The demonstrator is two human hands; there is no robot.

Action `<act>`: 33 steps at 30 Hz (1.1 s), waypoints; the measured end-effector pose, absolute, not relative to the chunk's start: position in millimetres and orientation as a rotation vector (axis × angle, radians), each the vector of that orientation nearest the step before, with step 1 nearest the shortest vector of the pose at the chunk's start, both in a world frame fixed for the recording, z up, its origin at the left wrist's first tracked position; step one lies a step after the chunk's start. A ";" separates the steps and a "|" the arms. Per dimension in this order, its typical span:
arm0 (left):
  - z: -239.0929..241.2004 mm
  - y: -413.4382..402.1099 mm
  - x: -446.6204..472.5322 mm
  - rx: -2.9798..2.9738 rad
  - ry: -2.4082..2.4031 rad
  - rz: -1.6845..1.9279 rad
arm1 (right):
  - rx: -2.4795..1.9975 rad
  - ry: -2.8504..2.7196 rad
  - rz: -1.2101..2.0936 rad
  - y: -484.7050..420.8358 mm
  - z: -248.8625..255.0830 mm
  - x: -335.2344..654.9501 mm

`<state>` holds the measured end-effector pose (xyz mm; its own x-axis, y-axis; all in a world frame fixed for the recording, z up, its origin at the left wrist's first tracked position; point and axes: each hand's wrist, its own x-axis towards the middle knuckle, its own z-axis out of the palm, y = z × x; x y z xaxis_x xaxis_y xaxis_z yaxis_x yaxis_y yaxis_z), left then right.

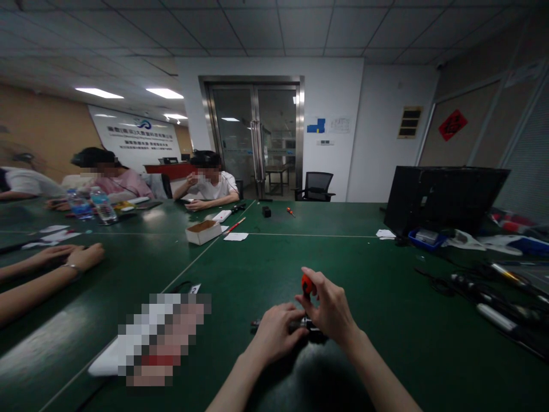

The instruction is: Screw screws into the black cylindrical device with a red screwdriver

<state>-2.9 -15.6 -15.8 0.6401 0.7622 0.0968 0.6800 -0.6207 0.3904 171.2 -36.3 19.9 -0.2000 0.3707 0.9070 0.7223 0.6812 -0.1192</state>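
My right hand is closed around a small screwdriver with an orange handle, held upright over a small dark part lying on the green table. My left hand is closed on that dark part from the left and holds it against the table. Most of the part is hidden by my fingers.
A pixelated white object lies at my left. A small cardboard box, papers and another orange screwdriver sit farther out. A black monitor and cables and tools are at right. Other people sit at left, forearms resting on the table.
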 end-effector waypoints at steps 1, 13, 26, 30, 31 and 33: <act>-15.1 -15.7 -2.6 2.539 1.158 0.367 | -0.864 -1.820 -0.408 -36.7 20.0 171.3; -9.2 -18.6 -0.9 2.500 1.194 0.349 | -0.884 -1.807 -0.401 -34.8 16.9 171.7; -9.5 -17.9 -1.1 2.519 1.182 0.331 | -0.883 -1.807 -0.352 -36.8 18.0 171.0; -12.3 -17.2 -2.1 2.538 1.175 0.345 | -0.897 -1.817 -0.364 -34.7 15.2 172.6; -12.9 -17.0 -2.3 2.538 1.172 0.348 | -0.902 -1.826 -0.364 -34.7 15.3 172.8; -13.9 -16.6 -2.6 2.536 1.170 0.350 | -0.901 -1.839 -0.360 -35.4 16.4 172.7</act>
<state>-2.6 -16.6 -13.9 0.6336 0.7691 0.0845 0.6894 -0.6107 0.3896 172.7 -35.4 16.4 -0.2080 0.4188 0.8839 0.7212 0.6762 -0.1507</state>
